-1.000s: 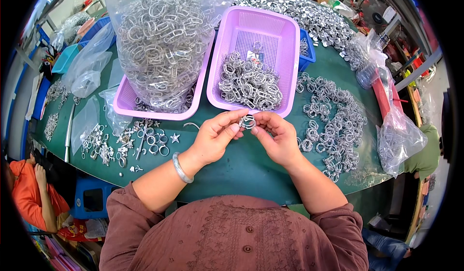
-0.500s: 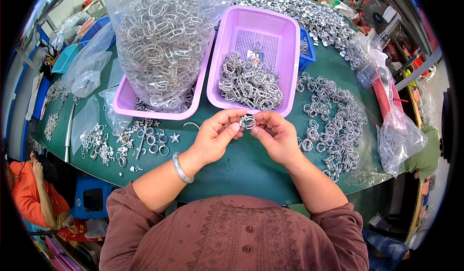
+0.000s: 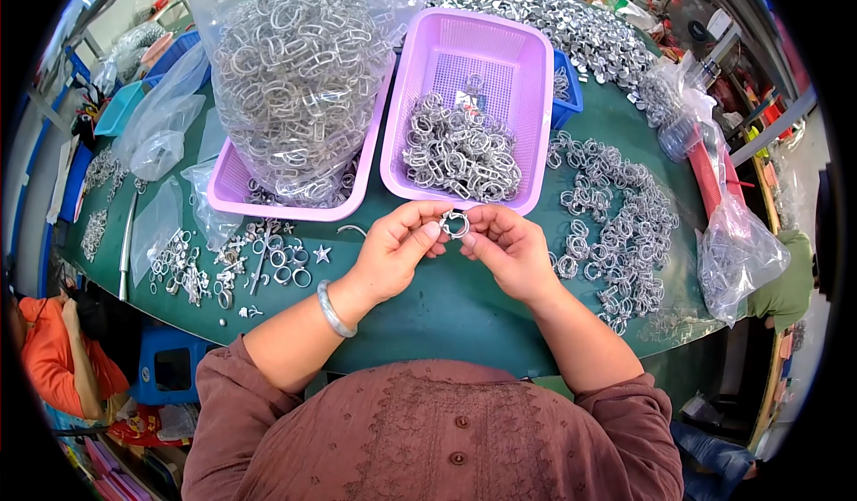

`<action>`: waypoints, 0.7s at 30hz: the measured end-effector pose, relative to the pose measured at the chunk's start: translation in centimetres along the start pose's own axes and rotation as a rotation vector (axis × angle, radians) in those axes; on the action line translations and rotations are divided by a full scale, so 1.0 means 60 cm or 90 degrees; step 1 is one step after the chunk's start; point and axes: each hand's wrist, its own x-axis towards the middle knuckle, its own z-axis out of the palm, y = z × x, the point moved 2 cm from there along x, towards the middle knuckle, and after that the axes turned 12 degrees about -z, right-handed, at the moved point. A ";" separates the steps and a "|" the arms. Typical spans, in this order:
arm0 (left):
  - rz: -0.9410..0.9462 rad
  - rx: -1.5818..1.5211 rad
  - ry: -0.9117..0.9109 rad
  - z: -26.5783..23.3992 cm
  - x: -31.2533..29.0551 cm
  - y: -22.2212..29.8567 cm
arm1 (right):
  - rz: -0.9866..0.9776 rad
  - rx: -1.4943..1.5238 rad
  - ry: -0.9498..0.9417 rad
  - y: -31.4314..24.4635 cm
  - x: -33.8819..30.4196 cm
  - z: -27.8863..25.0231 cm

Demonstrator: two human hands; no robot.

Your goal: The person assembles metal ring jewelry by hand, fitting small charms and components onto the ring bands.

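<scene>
Ring [image 3: 455,234] is being pinched by left hand [image 3: 393,246] and right hand [image 3: 509,247] at opposite sides; that is probably steadying it.

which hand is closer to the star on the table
Left. The left hand is to the right of the star, not touching; the right hand is farther right, beyond the ring.

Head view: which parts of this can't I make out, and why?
All in the head view:
- The sides of the ring: covered by the fingers of the left hand and right hand.
- Most of the left purple basket's floor: hidden by the filled plastic bag.
- The bag's top: cut off by the upper edge.
- Single pieces in the far pile: too small to tell their exact shape.
</scene>
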 end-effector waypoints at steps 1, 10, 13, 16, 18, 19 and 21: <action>-0.005 -0.002 0.002 0.000 0.000 -0.001 | 0.011 0.011 -0.002 0.000 0.000 -0.001; -0.056 -0.059 0.009 -0.005 0.003 -0.004 | 0.050 -0.011 -0.013 0.003 0.000 -0.004; -0.066 -0.073 0.011 -0.005 0.003 -0.004 | 0.053 -0.017 -0.012 0.004 0.000 -0.005; -0.070 -0.081 0.011 -0.005 0.003 -0.003 | 0.058 -0.015 -0.013 0.002 0.000 -0.004; -0.071 -0.084 0.011 -0.004 0.003 -0.002 | 0.063 -0.014 -0.013 0.001 0.000 -0.003; -0.074 -0.084 0.014 -0.004 0.003 -0.002 | 0.065 -0.004 -0.014 0.000 0.000 -0.002; -0.076 -0.083 0.018 -0.004 0.003 -0.002 | 0.067 0.006 -0.015 0.000 0.000 -0.002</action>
